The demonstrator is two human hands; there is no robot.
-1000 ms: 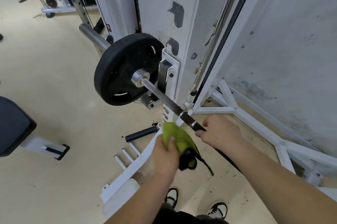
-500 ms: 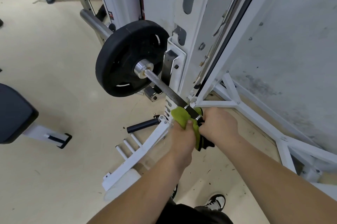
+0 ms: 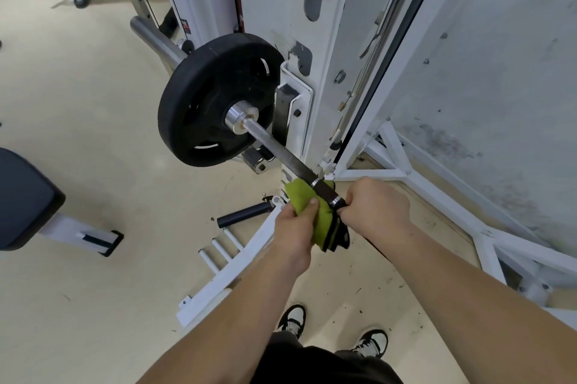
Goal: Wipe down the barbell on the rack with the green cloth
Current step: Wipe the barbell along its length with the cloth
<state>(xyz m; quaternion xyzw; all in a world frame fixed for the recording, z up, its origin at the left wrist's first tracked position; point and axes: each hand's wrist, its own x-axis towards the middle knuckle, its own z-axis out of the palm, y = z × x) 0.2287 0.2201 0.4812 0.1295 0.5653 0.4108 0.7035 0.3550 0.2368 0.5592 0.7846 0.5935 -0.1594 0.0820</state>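
Note:
The barbell (image 3: pixel 278 151) runs from a black weight plate (image 3: pixel 199 109) down toward me, resting in a hook on the white rack upright (image 3: pixel 331 49). A green cloth (image 3: pixel 307 199) with a black edge is pressed under and against the bar's near end. My left hand (image 3: pixel 296 227) is shut on the cloth, thumb on top. My right hand (image 3: pixel 377 205) grips the bar just behind the cloth, and its fingers also touch the cloth's edge.
A dark bench pad (image 3: pixel 22 196) stands at the left. The rack's white base frame (image 3: pixel 237 262) with short pegs and a black roller (image 3: pixel 243 215) lies on the beige floor below the bar. My shoes (image 3: pixel 371 343) are beneath. A grey wall (image 3: pixel 499 71) is at the right.
My left hand brought the cloth up from below onto the bar beside my right hand, where it now stays. The view has shifted closer to the bar.

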